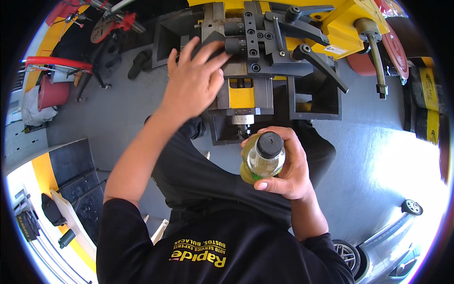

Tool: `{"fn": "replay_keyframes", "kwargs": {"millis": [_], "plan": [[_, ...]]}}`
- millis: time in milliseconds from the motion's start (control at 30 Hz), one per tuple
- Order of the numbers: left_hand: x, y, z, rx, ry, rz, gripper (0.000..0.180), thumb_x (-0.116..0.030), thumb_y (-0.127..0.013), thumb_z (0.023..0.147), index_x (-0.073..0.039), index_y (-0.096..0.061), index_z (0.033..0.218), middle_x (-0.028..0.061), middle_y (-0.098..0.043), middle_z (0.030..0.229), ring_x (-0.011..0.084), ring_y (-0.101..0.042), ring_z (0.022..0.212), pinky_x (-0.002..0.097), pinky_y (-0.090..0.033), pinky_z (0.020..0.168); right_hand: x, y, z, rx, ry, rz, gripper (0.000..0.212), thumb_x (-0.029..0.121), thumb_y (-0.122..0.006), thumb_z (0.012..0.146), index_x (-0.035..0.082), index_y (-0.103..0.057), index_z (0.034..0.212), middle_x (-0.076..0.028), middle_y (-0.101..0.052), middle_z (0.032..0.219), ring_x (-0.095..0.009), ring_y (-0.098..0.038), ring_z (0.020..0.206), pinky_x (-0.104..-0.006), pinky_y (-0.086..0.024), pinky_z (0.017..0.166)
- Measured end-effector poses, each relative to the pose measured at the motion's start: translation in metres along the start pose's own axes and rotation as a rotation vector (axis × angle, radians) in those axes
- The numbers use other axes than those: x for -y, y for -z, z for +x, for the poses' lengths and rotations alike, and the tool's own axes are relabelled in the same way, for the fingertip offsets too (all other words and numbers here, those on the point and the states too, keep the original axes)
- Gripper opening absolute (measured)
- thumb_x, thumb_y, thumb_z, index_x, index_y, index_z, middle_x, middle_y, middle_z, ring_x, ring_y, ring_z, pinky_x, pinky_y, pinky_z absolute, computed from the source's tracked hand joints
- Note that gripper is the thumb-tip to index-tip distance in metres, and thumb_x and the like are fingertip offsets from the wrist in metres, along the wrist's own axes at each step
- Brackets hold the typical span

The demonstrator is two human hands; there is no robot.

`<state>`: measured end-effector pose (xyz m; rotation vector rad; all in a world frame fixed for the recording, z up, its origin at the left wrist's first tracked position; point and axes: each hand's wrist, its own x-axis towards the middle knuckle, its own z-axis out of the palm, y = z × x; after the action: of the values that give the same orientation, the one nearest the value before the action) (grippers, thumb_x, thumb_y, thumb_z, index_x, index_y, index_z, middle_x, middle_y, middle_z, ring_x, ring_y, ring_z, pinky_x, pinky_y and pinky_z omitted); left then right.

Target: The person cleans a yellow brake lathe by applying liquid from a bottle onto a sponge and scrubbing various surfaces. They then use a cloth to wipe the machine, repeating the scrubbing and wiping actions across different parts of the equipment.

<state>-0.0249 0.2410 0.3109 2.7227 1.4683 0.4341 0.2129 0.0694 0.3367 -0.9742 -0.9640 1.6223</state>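
Note:
My right hand (292, 163) is wrapped round a clear bottle (266, 163) with a black cap and yellow-green liquid in it. The bottle is held upright in front of my body, near the machine's lower knob. My left hand (196, 78) reaches over the grey slide of a yellow lathe-like machine (241, 97), its fingers apart and bent. Those fingertips are close to a dark flat piece (216, 37) and the black cylindrical knobs (235, 46) beside it; whether they touch cannot be made out.
Black levers (326, 73) and a metal rod (377, 66) jut out on the machine's right. Dark open trays (315, 115) flank its slide. A red bucket (53, 92) stands far left, with black slippers (138, 64) on the floor. A car (392, 246) is at lower right.

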Motion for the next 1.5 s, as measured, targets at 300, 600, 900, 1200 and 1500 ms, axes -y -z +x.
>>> {"fn": "replay_keyframes", "kwargs": {"millis": [300,600,900,1200,1500], "plan": [[0.042,0.006,0.005,0.097,-0.267,-0.025,0.049,-0.015,-0.057,0.104,-0.029,-0.07,0.15,0.0052,-0.054,0.163,0.0353,-0.039,0.159,0.0627,-0.024,0.129,-0.001,0.009,-0.004,0.101,-0.056,0.012,0.103,0.019,-0.106,0.073,-0.003,-0.045,0.153,-0.014,-0.062,0.141,-0.023,-0.061,0.134,-0.0393,-0.046,0.119],[0.034,-0.006,0.004,-0.028,-0.129,-0.006,0.042,-0.026,-0.058,0.107,-0.027,-0.071,0.147,0.0037,-0.057,0.162,0.0353,-0.042,0.157,0.067,-0.023,0.128,-0.005,0.0,0.017,-0.008,0.036,-0.108,0.106,0.034,-0.107,0.066,0.001,-0.048,0.148,-0.028,-0.07,0.131,-0.036,-0.075,0.115,-0.0507,-0.061,0.103],[0.0,-0.004,-0.022,-0.046,-0.087,-0.07,0.049,-0.027,-0.064,0.101,-0.028,-0.068,0.149,-0.0052,-0.059,0.163,0.0301,-0.042,0.156,0.0696,-0.021,0.128,0.005,-0.009,0.031,-0.08,0.023,-0.12,0.106,0.037,-0.106,0.069,0.0,-0.047,0.149,-0.026,-0.07,0.132,-0.035,-0.074,0.117,-0.0501,-0.059,0.106],[-0.009,-0.01,-0.026,-0.108,-0.11,-0.14,0.053,-0.03,-0.073,0.096,-0.013,-0.063,0.145,0.0021,-0.061,0.158,0.0256,-0.055,0.149,0.0641,-0.02,0.131,0.019,-0.01,0.035,-0.075,0.041,-0.034,0.095,0.016,-0.102,0.076,-0.004,-0.046,0.15,-0.014,-0.066,0.134,-0.022,-0.066,0.126,-0.0396,-0.052,0.111],[-0.019,-0.012,-0.033,-0.092,-0.113,-0.152,0.062,-0.03,-0.078,0.094,-0.017,-0.063,0.153,0.0016,-0.06,0.155,0.0242,-0.053,0.152,0.0619,-0.026,0.131,0.019,-0.007,0.031,-0.063,0.041,-0.053,0.094,0.013,-0.102,0.079,-0.004,-0.045,0.152,-0.013,-0.064,0.136,-0.021,-0.065,0.127,-0.0383,-0.053,0.111]]}}
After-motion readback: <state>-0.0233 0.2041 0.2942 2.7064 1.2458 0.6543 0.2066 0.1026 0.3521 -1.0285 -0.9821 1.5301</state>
